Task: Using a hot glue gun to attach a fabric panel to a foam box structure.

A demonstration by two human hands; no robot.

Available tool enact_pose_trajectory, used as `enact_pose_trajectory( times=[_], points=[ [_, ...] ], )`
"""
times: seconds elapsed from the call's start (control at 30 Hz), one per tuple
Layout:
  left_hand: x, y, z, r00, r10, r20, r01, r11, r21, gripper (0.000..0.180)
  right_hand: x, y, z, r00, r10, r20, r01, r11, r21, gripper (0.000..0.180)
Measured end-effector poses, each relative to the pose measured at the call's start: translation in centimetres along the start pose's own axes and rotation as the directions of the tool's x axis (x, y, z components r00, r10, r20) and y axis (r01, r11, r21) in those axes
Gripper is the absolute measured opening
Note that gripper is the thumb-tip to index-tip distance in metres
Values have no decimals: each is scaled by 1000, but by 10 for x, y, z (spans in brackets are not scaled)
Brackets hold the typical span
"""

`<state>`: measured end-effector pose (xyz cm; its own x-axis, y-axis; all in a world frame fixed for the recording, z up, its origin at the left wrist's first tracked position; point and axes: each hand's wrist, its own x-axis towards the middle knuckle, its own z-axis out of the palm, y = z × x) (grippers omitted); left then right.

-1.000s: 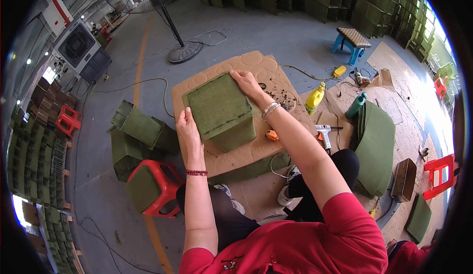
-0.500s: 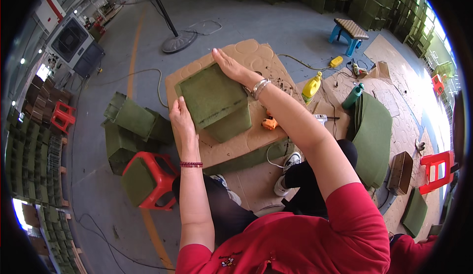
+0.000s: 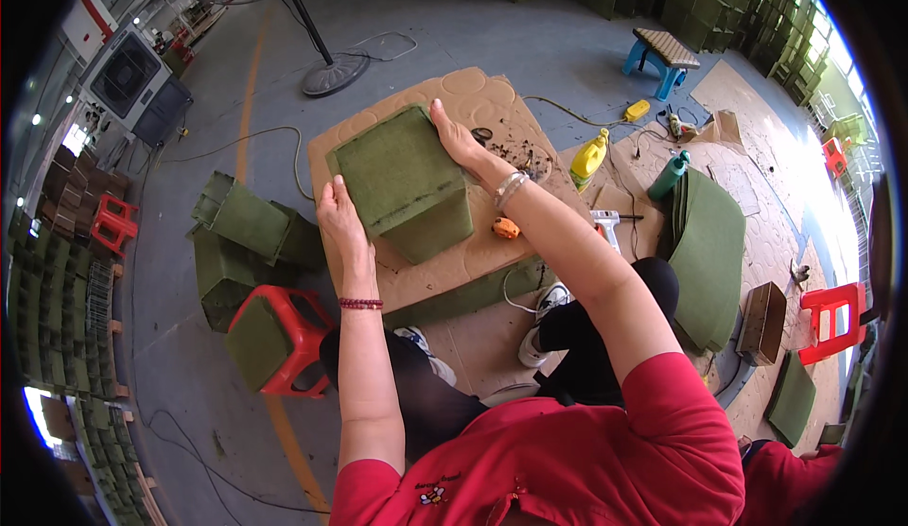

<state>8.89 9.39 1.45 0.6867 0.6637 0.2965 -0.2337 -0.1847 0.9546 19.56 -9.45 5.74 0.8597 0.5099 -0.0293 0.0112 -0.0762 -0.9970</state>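
Now, around the board point(image 3: 473, 261): a yellow bottle point(image 3: 588, 158) and orange tool point(image 3: 506, 229) to the right, green boxes point(image 3: 248, 228) and a red stool point(image 3: 274, 327) left. The green box point(image 3: 402, 181) sits mid-board, flat face up, long axis running near-left to far-right. Left hand point(image 3: 339, 219) presses its near-left edge, right hand point(image 3: 458, 141) its far-right edge, both open-palmed, fingers flat.

left hand point(image 3: 338, 212): flat, fingers extended | right hand point(image 3: 456, 138): flat, palm down | both forearms outstretched

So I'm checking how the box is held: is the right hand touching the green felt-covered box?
Touching. The head view shows the right hand lying flat on the far right edge of the green box, no gap visible.
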Motion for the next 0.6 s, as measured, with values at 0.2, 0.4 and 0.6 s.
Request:
enact_pose_trajectory(
  times=[0.2, 0.4, 0.6],
  points=[
    [5, -4, -2, 1000, 14, 27, -14, 1000, -17, 30, 0, 0, -13, 998, 44, 53, -53, 984, 172, 84],
    [9, -8, -6, 1000, 24, 2, -24, 998, 58, 29, -45, 3, -17, 985, -175, -5, 175, 983, 58, 84],
    [3, -5, 1, 1000, -11, 7, 12, 997, -80, 30, -67, 10, 4, 962, -271, 32, 272, 961, -41, 82]
  ],
)
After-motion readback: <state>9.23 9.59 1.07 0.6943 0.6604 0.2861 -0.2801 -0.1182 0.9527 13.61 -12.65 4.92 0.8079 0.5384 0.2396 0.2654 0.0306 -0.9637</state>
